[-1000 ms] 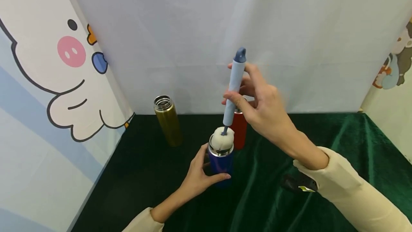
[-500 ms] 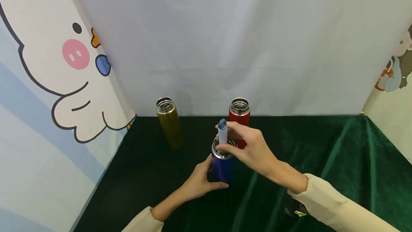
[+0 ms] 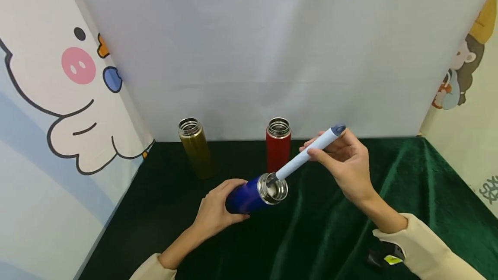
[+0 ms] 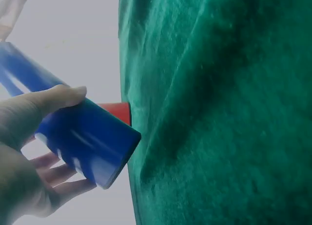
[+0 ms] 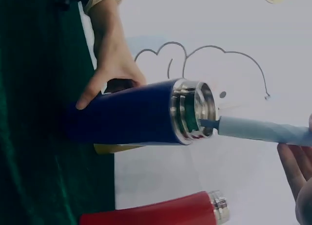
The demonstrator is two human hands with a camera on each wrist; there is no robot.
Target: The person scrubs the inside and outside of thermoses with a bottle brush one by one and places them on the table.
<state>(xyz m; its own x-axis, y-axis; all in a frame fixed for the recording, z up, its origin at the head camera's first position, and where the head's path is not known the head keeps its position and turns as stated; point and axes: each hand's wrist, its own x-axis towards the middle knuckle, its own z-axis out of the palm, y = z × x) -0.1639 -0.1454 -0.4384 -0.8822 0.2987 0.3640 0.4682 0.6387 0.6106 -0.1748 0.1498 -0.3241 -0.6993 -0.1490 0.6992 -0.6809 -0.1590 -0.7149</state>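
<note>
My left hand (image 3: 215,208) grips a blue thermos bottle (image 3: 245,197) near its base. The bottle is tilted, its steel mouth facing right and toward me. In my right hand (image 3: 348,165) is the light blue handle of a bottle brush (image 3: 307,154), pinched between thumb and fingers. The brush slants down to the left, its dark stem entering the bottle's mouth; a bit of the white head shows inside. In the right wrist view the stem of the bottle brush (image 5: 263,129) runs into the opening of the thermos bottle (image 5: 131,115). The left wrist view shows the bottle's underside end (image 4: 105,147) raised off the cloth.
An uncapped gold bottle (image 3: 196,150) and an uncapped red bottle (image 3: 278,148) stand upright at the back, before a pale curtain (image 3: 233,55). Dark green velvet (image 3: 311,237) covers the table. A small black object with a yellow-green patch (image 3: 385,257) lies by the right sleeve.
The blue bottle has gone from upright to tilted, its base swung left. My right hand pushed the brush down into it, then moved right and up, the handle now slanting.
</note>
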